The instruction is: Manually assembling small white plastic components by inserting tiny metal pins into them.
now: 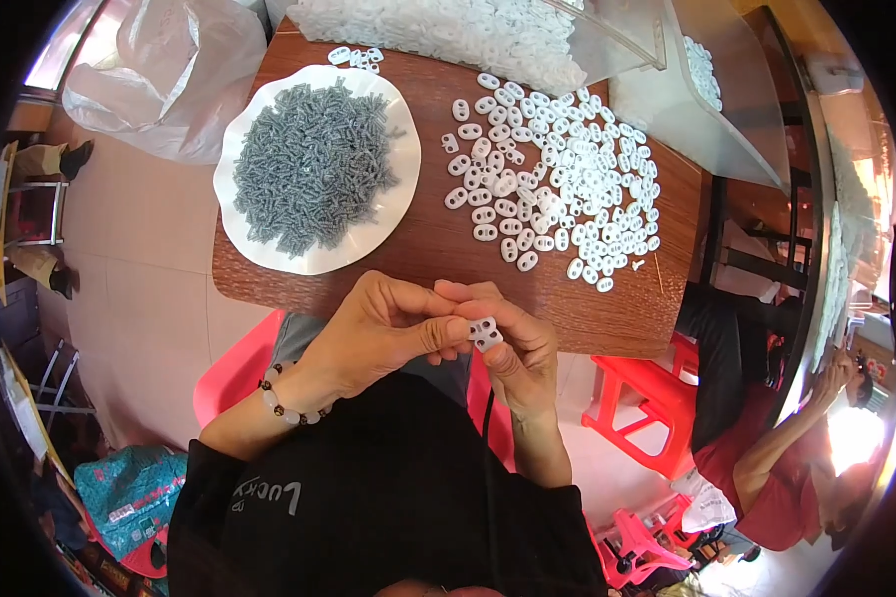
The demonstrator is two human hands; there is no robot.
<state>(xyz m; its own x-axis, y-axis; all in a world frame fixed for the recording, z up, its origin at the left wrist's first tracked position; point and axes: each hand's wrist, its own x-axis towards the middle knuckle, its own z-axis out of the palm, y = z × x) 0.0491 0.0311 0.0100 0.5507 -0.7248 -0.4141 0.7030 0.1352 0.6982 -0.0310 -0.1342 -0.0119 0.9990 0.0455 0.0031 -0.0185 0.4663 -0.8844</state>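
Observation:
Over the table's near edge, my left hand (388,323) and my right hand (519,343) meet with fingers closed. A small white plastic piece with several holes (483,334) sits between their fingertips. My right thumb presses it from below, and my left thumb tip touches its left side. Part of it is hidden by the fingers. Beyond my left hand lies a white wavy-rimmed plate (400,204), heaped with small grey springs (308,164). Many loose white oval pieces with two holes (527,261) are spread over the table to the right of the plate.
A clear bin full of white pieces (448,40) stands along the far edge of the brown table (433,249). At far left is a translucent plastic bag (169,90). A red stool (642,413) is right of me, near another person (766,478).

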